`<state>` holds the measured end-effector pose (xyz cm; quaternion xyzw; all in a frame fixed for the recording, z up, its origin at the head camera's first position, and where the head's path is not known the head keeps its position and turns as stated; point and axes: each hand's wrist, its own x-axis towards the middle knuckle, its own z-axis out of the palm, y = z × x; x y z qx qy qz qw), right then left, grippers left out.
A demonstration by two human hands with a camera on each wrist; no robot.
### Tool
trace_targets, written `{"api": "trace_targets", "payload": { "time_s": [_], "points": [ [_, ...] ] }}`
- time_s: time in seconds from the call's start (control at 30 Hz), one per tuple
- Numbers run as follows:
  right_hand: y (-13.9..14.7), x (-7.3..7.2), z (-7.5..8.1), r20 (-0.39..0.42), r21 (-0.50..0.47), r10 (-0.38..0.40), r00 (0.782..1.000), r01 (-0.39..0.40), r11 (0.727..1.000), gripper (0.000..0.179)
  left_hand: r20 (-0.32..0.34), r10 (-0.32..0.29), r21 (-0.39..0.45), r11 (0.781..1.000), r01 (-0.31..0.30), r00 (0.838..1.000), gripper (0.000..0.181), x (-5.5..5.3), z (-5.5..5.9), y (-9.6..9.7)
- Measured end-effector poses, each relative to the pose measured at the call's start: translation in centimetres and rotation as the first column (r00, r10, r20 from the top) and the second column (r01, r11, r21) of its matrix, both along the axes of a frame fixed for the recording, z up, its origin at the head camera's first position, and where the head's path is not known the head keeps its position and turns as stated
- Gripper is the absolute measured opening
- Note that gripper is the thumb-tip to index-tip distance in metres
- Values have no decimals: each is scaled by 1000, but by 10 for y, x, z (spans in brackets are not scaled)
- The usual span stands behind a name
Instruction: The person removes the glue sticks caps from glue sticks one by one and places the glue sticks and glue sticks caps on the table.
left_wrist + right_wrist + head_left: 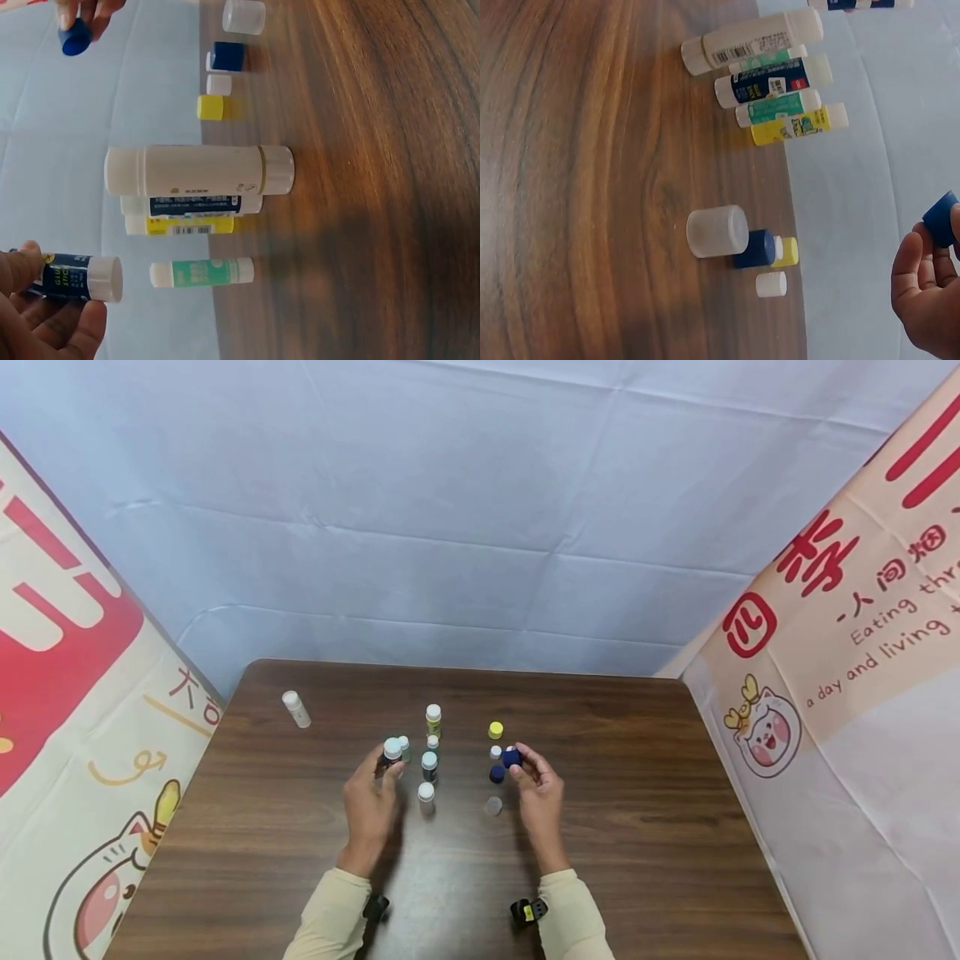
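Note:
My left hand (369,806) grips a navy glue stick (64,276) with white ends, held above the table. In my right hand (540,797), thumb and fingers pinch a blue cap (940,220), also raised. Between the hands stand several uncapped glue sticks: a white one (427,795) nearest me, a navy one (429,768), a small green one (432,745) and a yellow one (433,720). Another green glue stick (202,272) stands just beyond the left hand. Near the right hand are a second blue cap (497,774) and a translucent cap (493,806).
A yellow cap (496,730) and small white caps (496,752) sit with the other caps. Apart from the group, a white tube (296,708) stands at the far left of the wooden table (637,818). Fabric sheets (450,568) hang behind and at both sides.

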<state>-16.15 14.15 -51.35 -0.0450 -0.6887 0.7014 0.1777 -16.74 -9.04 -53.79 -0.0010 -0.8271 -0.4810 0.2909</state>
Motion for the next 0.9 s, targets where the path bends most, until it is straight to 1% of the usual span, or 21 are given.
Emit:
{"api": "trace_targets", "payload": {
  "time_s": [0.13, 0.2, 0.27, 0.33, 0.47, 0.53, 0.63, 0.73, 0.9],
  "points": [
    [7, -4, -22, -1, 34, -36, 999, 36, 999, 32, 45, 8, 19, 1000, -9, 999, 32, 0, -2, -2],
    [9, -5, -29, -6, 82, -63, 998, 63, 995, 31, 58, 8, 29, 1000, -10, 998, 31, 0, -4, -2],
    [11, -5, -33, -10, 153, -95, 995, 96, 984, 31, 64, 3, 34, 999, -5, 998, 30, 0, -6, -3],
    [12, -5, -36, -22, 246, -132, 991, 133, 960, 31, 66, -4, 31, 1000, 1, 998, 30, 0, -7, -2],
    [15, -5, -41, -37, 429, -196, 980, 192, 882, 31, 76, -3, 2, 1000, 3, 997, 31, -2, -10, -1],
    [18, -6, -45, -45, 494, -213, 976, 207, 845, 31, 81, -3, -10, 1000, 4, 997, 32, -4, -12, -1],
    [21, -9, -52, -62, 553, -220, 973, 218, 804, 31, 96, -8, -20, 1000, 10, 995, 32, -7, -16, 0],
    [24, -11, -59, -73, 580, -221, 973, 222, 784, 30, 125, -10, -28, 1000, 13, 992, 32, -9, -21, -1],
    [27, -14, -68, -69, 593, -228, 971, 224, 774, 30, 176, -6, -44, 999, 14, 984, 31, -12, -31, -1]
  ]
}}
